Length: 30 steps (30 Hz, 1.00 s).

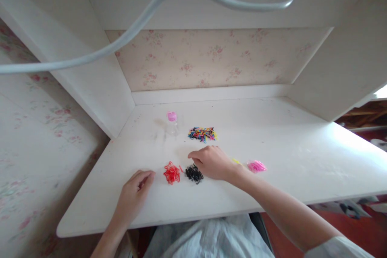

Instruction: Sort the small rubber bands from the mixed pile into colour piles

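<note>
Loops (194, 174), thin and black, lie loosely tangled

Floral wallpaper (217, 54) and a white surface (287, 149)
On my feed I've got white panels (335, 60) boxing in both sides, reddish floor (290, 229) down at lower right, and pretty bright light (359, 145) glaring off the surface's right end.

Glossy, rubbery-looking red bands (172, 173), clear plastic bottle (173, 129), smooth tabletop (290, 141).

One each: bottle (172, 124), red pile (172, 173), black pile (194, 174), pink pile (256, 166), mixed pile (202, 134).
</note>
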Tool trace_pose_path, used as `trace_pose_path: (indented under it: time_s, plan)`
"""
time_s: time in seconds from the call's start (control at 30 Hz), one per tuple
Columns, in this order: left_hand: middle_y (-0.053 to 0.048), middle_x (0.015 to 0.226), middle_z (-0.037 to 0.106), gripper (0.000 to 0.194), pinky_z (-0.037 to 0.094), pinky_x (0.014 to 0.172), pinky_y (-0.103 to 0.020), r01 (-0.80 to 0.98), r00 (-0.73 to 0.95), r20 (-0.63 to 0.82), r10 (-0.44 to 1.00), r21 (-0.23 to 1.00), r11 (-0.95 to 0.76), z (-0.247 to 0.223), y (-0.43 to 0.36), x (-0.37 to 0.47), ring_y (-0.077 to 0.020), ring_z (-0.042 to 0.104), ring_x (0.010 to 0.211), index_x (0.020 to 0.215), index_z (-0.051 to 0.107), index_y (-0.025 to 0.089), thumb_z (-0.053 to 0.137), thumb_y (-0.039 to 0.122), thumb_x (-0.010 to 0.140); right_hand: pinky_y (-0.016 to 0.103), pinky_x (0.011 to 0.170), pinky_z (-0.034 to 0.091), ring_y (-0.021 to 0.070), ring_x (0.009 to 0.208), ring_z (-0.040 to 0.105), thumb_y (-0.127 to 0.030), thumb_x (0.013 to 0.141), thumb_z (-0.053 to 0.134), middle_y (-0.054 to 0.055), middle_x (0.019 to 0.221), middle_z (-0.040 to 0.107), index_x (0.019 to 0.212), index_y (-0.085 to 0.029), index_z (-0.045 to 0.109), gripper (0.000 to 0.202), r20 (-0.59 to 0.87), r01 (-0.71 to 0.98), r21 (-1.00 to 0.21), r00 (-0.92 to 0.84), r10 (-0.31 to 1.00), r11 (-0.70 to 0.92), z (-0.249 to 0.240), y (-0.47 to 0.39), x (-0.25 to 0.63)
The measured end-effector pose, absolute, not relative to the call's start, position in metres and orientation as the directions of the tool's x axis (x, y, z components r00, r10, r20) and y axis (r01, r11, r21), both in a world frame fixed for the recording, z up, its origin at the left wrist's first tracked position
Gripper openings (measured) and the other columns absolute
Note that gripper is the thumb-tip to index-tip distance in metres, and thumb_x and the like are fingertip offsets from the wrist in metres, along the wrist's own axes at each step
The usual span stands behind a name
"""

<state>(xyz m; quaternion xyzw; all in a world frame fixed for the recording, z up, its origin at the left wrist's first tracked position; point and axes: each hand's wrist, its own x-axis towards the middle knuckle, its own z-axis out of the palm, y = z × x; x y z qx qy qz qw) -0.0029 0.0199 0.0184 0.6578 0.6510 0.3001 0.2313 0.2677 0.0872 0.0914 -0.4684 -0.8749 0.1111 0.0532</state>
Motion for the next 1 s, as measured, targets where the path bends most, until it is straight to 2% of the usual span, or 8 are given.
trace_pose_path:
  time_s: [0.13, 0.2, 0.27, 0.37, 0.47, 0.6, 0.77, 1.0]
  plan:
    - [-0.001, 0.083, 0.064, 0.030, 0.045, 0.068, -0.025, 0.743, 0.048, 0.133, 0.990, 0.657, -0.124, 0.039, 0.031, 0.013, -0.0149, 0.058, 0.075, 0.091, 0.064, 0.022, 0.043, 0.042, 0.089, 0.022, 0.064, 0.043, 0.0139, 0.071, 0.064, -0.026, 0.090, 0.038, 0.002, 0.080, 0.071, 0.102, -0.027, 0.070, 0.034, 0.124, 0.773, -0.461, -0.431, 0.894, 0.436, 0.082, 0.048, 0.311]
    - [-0.002, 0.084, 0.064, 0.029, 0.045, 0.068, -0.025, 0.758, 0.129, 0.156, 0.979, 0.621, -0.199, 0.051, 0.041, 0.027, -0.0145, 0.058, 0.073, 0.089, 0.064, 0.022, 0.042, 0.041, 0.089, 0.021, 0.058, 0.044, 0.0122, 0.062, 0.062, -0.029, 0.090, 0.041, 0.001, 0.075, 0.070, 0.099, -0.025, 0.071, 0.032, 0.213, 0.723, -0.581, -0.308, 0.927, 0.374, 0.068, 0.031, 0.334]
    - [-0.002, 0.085, 0.065, 0.029, 0.045, 0.070, -0.025, 0.780, 0.217, 0.169, 0.961, 0.562, -0.275, 0.059, 0.055, 0.043, -0.0146, 0.059, 0.075, 0.087, 0.065, 0.022, 0.041, 0.039, 0.089, 0.019, 0.048, 0.041, 0.0098, 0.048, 0.055, -0.034, 0.089, 0.045, -0.001, 0.061, 0.066, 0.092, -0.023, 0.072, 0.030, 0.255, 0.690, -0.671, -0.127, 0.958, 0.270, 0.049, 0.017, 0.355]
    - [-0.002, 0.088, 0.067, 0.027, 0.045, 0.075, -0.027, 0.838, 0.298, 0.156, 0.942, 0.429, -0.336, 0.063, 0.080, 0.068, -0.0155, 0.061, 0.079, 0.089, 0.066, 0.024, 0.041, 0.034, 0.088, 0.018, 0.041, 0.040, 0.0090, 0.042, 0.051, -0.040, 0.085, 0.051, -0.002, 0.055, 0.062, 0.088, -0.020, 0.073, 0.030, 0.298, 0.666, -0.734, 0.139, 0.944, 0.133, 0.022, 0.004, 0.377]
    - [-0.001, 0.090, 0.069, 0.023, 0.046, 0.073, -0.026, 0.882, 0.309, 0.113, 0.944, 0.338, -0.329, 0.058, 0.107, 0.089, -0.0162, 0.062, 0.080, 0.089, 0.067, 0.026, 0.045, 0.031, 0.085, 0.017, 0.045, 0.043, 0.0100, 0.046, 0.055, -0.042, 0.084, 0.051, -0.001, 0.056, 0.063, 0.090, -0.018, 0.074, 0.033, 0.316, 0.663, -0.745, 0.256, 0.913, 0.072, 0.005, -0.002, 0.384]
    - [-0.002, 0.096, 0.069, 0.020, 0.046, 0.073, -0.027, 0.918, 0.263, 0.106, 0.959, 0.279, -0.282, 0.051, 0.137, 0.107, -0.0183, 0.063, 0.084, 0.089, 0.067, 0.025, 0.049, 0.031, 0.083, 0.016, 0.049, 0.045, 0.0094, 0.046, 0.057, -0.039, 0.087, 0.048, 0.000, 0.062, 0.067, 0.091, -0.019, 0.073, 0.032, 0.336, 0.686, -0.717, 0.191, 0.922, 0.119, -0.005, -0.005, 0.379]
    - [-0.005, 0.108, 0.066, 0.027, 0.046, 0.078, -0.031, 0.946, 0.232, 0.102, 0.967, 0.209, -0.249, 0.045, 0.158, 0.119, -0.0213, 0.062, 0.091, 0.100, 0.064, 0.023, 0.047, 0.038, 0.085, 0.018, 0.060, 0.048, 0.0124, 0.062, 0.065, -0.033, 0.090, 0.045, 0.006, 0.082, 0.072, 0.098, -0.020, 0.072, 0.031, 0.347, 0.725, -0.653, 0.030, 0.937, 0.219, -0.009, -0.007, 0.377]
    - [-0.006, 0.110, 0.064, 0.030, 0.046, 0.080, -0.030, 0.955, 0.232, 0.087, 0.969, 0.167, -0.244, 0.040, 0.168, 0.126, -0.0209, 0.062, 0.094, 0.105, 0.063, 0.023, 0.046, 0.038, 0.086, 0.018, 0.059, 0.048, 0.0120, 0.061, 0.065, -0.032, 0.090, 0.044, 0.006, 0.080, 0.072, 0.099, -0.020, 0.071, 0.031, 0.366, 0.744, -0.631, 0.036, 0.930, 0.220, -0.012, -0.008, 0.378]
